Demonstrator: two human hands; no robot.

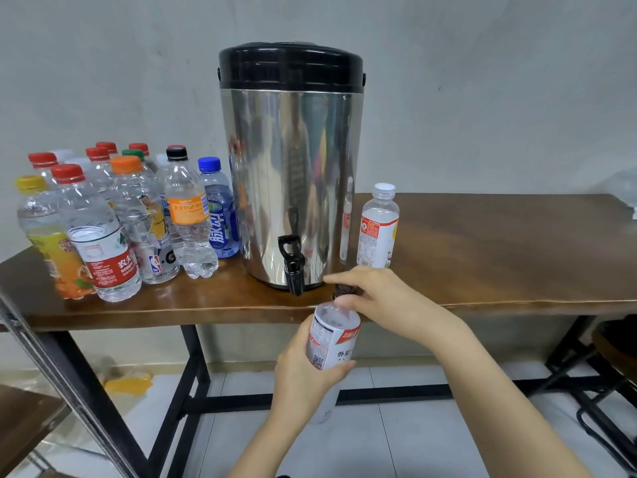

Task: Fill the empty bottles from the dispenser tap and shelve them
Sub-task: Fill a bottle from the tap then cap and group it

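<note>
1. Nearest the camera, a person's left hand grips the lower body of a clear, white-labelled bottle. Fingers and thumb curl round it, holding it roughly upright in the air just in front of the bench's near edge, above the pale tiled floor.
2. The right hand reaches in from the right and pinches the bottle's dark cap, with the forefinger stretched out over it. Whether the cap is tight or loose cannot be told.
3. Just beyond, the brown wooden bench runs left to right on black metal legs. A black tap juts out at its near edge, just left of the cap and apart from it.
4. The tap belongs to the dispenser, a polished steel drum with a black lid, standing upright at the middle of the bench.
5. Just right of the dispenser and behind the right hand, a white-capped bottle with a red-and-white label stands upright on the bench.
6. Left of the dispenser, a cluster of bottles stands upright and capped in red, orange, yellow, green, black and blue. The blue-capped one is nearest the drum.
7. Under the bench at left lies a blurred yellow object. A dark stool shows at the right edge.
8. A plain grey wall closes the scene behind the bench.
</note>
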